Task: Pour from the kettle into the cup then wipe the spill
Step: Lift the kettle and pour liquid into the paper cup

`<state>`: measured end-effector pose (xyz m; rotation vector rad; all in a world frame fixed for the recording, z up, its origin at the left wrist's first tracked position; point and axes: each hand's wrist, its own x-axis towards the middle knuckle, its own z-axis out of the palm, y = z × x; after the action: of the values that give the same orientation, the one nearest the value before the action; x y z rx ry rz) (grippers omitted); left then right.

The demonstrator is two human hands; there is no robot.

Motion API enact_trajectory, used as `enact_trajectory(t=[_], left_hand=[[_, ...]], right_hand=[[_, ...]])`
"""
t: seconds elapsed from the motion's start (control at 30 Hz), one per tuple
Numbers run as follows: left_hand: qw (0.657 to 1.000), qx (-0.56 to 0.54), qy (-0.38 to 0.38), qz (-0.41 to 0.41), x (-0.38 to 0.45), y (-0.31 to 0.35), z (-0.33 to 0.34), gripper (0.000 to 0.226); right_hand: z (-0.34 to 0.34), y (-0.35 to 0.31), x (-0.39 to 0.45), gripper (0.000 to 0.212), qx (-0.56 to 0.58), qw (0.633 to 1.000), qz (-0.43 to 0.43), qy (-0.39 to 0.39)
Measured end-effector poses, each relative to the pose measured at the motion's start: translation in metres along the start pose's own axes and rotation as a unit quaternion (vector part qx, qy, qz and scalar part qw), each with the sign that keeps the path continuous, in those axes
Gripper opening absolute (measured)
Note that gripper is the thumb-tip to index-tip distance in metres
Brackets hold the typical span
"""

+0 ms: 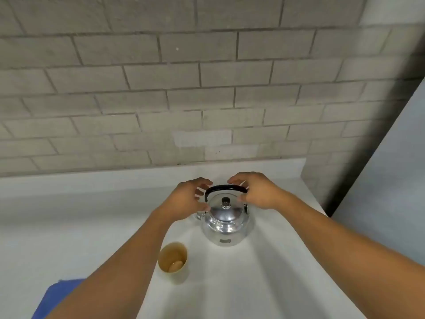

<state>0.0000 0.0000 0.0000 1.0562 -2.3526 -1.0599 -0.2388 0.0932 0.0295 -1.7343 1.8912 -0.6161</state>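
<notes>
While both arms reach up from the bottom corners of the frame, the two hands meet around the kettle (pixel 226 223), which stands upright on the white worktop (pixel 69 226) just right of centre in the lower half of the picture. The kettle is shiny metal with a domed lid, a dark knob (pixel 225 201) on top and a black arched handle (pixel 224 189) standing up over it. The left hand (pixel 188 200) sits at the left end of that handle, its grip spread open with the fingers curled loosely near the black arch and not closed on it. The right hand (pixel 255 192) is at the right end, fingers arched over the handle and thumb below; its grip is also open, and whether the fingertips touch the handle cannot be told. Below and left of the kettle, apart from it, a tan cup (pixel 173 261) stands upright beside the left forearm, with a pale round shape showing at its bottom. A blue cloth (pixel 55 295) shows at the lower left corner, partly behind the left arm. A grey brick wall (pixel 184 77) fills the upper frame.
</notes>
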Motion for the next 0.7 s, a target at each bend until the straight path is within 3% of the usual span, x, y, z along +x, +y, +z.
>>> enact_trajectory(t=[0.3, 0.53, 0.7], left_hand=[[0.998, 0.014, 0.067, 0.0, 0.016, -0.007, 0.011, 0.028], [0.998, 0.008, 0.06, 0.005, 0.019, -0.011, 0.008, 0.025], [0.997, -0.024, 0.072, 0.01, 0.01, -0.011, -0.002, 0.026]], right_hand=[[0.012, 0.004, 0.014, 0.029, 0.089, 0.996, 0.013, 0.028], [0.027, 0.0, 0.016, 0.011, 0.153, 0.986, 0.012, 0.07], [0.031, -0.018, 0.01, 0.012, 0.181, 0.977, -0.004, 0.114]])
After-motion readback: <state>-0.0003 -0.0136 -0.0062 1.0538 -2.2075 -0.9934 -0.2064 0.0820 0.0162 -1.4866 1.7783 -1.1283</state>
